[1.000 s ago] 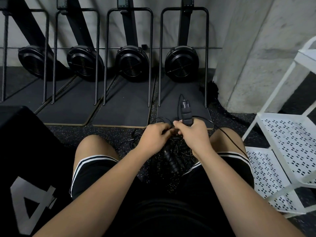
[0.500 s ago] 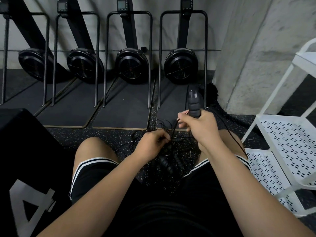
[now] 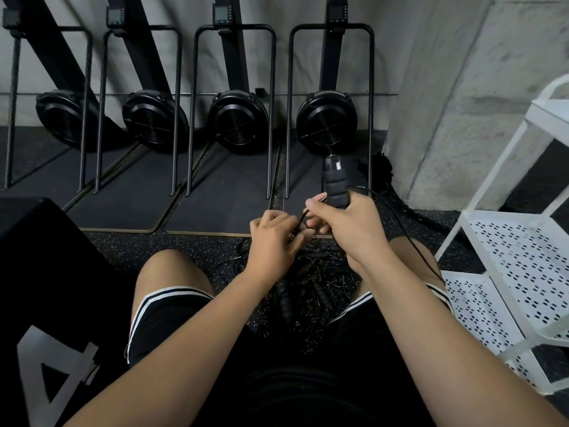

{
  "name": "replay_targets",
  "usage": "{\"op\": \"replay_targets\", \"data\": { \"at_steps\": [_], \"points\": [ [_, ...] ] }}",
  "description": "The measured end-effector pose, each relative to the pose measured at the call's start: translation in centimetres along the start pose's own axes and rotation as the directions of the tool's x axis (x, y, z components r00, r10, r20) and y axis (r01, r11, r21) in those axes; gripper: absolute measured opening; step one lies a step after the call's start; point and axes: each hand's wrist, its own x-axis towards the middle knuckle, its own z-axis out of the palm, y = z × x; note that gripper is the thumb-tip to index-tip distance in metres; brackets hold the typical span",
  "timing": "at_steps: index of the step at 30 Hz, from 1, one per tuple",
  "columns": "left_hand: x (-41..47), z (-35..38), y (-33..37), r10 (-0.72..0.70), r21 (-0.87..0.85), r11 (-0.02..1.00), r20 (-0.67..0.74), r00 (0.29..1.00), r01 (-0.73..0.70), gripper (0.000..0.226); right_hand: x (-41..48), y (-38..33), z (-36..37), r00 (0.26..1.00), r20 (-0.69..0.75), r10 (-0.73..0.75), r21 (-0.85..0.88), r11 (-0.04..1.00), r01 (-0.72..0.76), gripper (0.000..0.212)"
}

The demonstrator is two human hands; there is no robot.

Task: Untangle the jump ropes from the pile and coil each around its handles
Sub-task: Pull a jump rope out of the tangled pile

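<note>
Between the knees [image 3: 167,268]: tangled pile [image 3: 304,282].
Right hand [image 3: 345,229]: fingers curled round foam handle [image 3: 335,186].
Left hand [image 3: 271,241]: fingers pinching cord [image 3: 302,217].
Handling: cord likely limp, snag-prone; handle grips best.

rope pile [image 3: 311,282] partly hidden, rack [image 3: 505,251] cropped

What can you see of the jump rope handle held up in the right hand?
The handle is black, with a ribbed, foam-looking grip and a glossy hard cap on top. It stands nearly upright, raised above the pile on the floor between the knees. The right hand grips its lower part and hides the bottom end. A thin cord arcs from beside the grip over the right knee.
</note>
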Motion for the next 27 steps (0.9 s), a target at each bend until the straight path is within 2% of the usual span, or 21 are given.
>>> {"op": "replay_targets", "data": {
  "at_steps": [4, 8, 13, 17, 20, 24, 27],
  "points": [
    [-0.6, 0.4, -0.7, 0.062, 0.107, 0.993, -0.061, 0.996, -0.055, 0.013, 0.4, -1.7, -0.9, 0.997, -0.043, -0.058, 0.001, 0.998, 0.058, 0.006],
    [-0.8, 0.4, -1.7, 0.082, 0.243, 0.966, 0.035, 0.996, -0.088, 0.020, 0.6, -2.8, -1.6, 0.996, -0.052, -0.072, 0.048, 0.996, 0.074, 0.011],
    [-0.8, 0.0, -3.2, 0.087, 0.154, 0.982, 0.154, 0.984, -0.111, 0.033, 1.7, -4.8, -3.4, 0.989, -0.109, -0.104, 0.108, 0.987, 0.116, 0.020],
    [-0.4, 0.1, -4.3, 0.046, -0.095, 0.995, 0.267, 0.963, -0.021, 0.035, 2.0, -5.8, -4.4, 0.984, -0.131, -0.119, 0.119, 0.984, 0.135, 0.011],
    [-0.2, -0.3, -4.5, -0.006, -0.196, 0.979, 0.287, 0.958, 0.065, 0.029, 2.1, -5.9, -4.7, 0.982, -0.148, -0.116, 0.140, 0.981, 0.136, 0.009],
    [-0.2, -0.6, -5.2, -0.027, -0.215, 0.972, 0.310, 0.950, 0.098, 0.024, 2.6, -5.9, -5.5, 0.976, -0.181, -0.123, 0.155, 0.976, 0.151, 0.006],
    [-0.2, -0.4, -5.8, -0.064, -0.142, 0.984, 0.287, 0.956, 0.108, 0.025, 3.0, -5.6, -5.8, 0.971, -0.209, -0.115, 0.179, 0.972, 0.153, 0.009]
  ]
}}
